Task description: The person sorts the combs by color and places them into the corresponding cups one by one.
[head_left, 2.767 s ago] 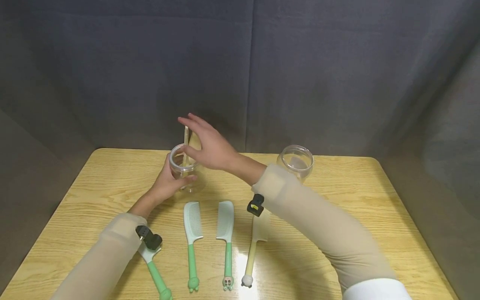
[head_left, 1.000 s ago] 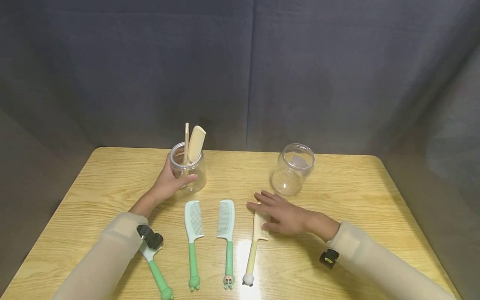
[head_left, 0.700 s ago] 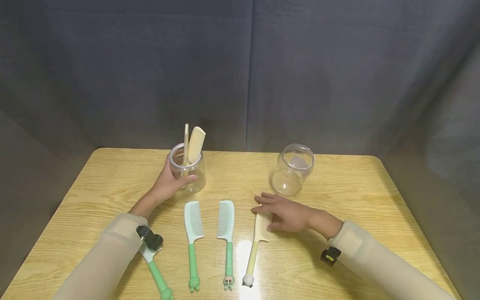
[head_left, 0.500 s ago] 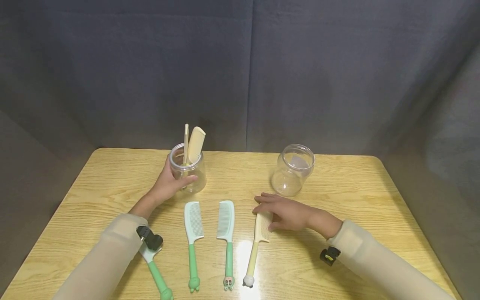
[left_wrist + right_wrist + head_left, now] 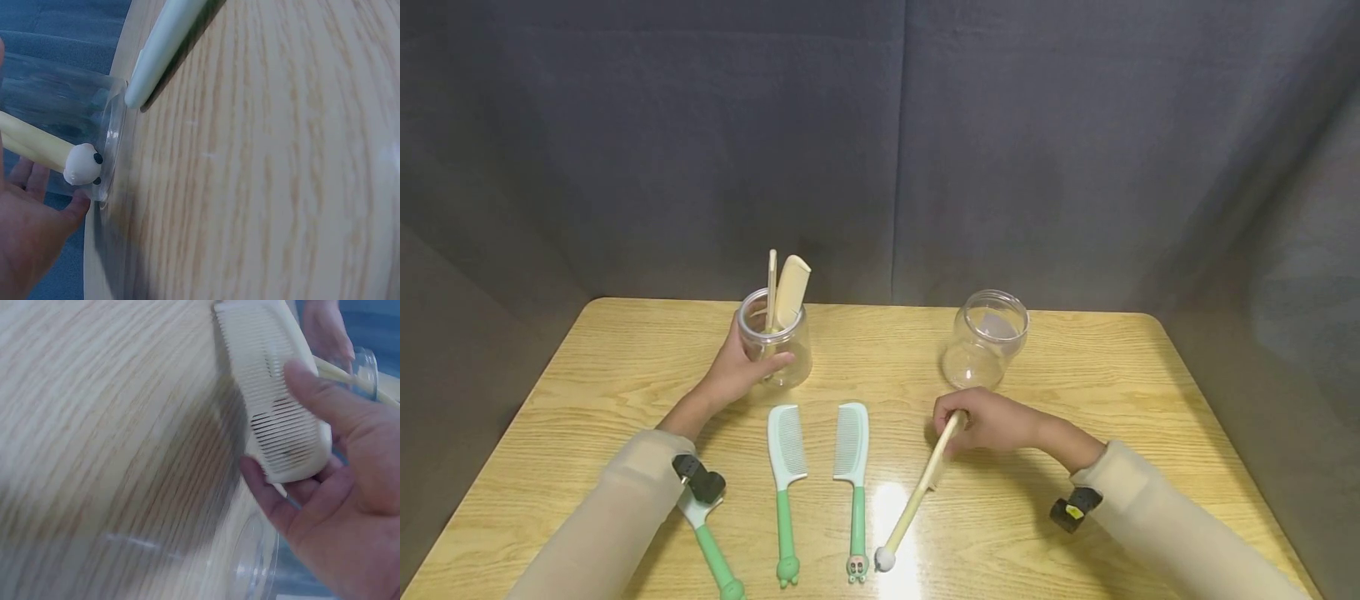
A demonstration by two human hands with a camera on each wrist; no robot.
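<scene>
My left hand (image 5: 735,377) grips a clear jar (image 5: 775,342) at the table's back left; two cream combs (image 5: 792,290) stand in it. In the left wrist view the jar (image 5: 59,119) shows a cream handle with a white knob (image 5: 80,164) inside, my fingers (image 5: 28,231) on its wall. My right hand (image 5: 992,419) pinches the toothed head of a cream comb (image 5: 917,492), lifted at a slant, its white knob end low near the table. The right wrist view shows thumb and fingers (image 5: 325,409) closed on the comb's head (image 5: 275,394).
On the wooden table (image 5: 1150,400) lie two pale green combs (image 5: 786,475) (image 5: 852,467) side by side, and a third (image 5: 711,550) partly under my left sleeve. An empty clear jar (image 5: 987,337) stands at the back right, just beyond my right hand. Grey cloth walls surround the table.
My right hand left the left jar, came down on the cream comb lying on the table, closed on its head and raised it at a slant. The left hand stayed on the jar.
</scene>
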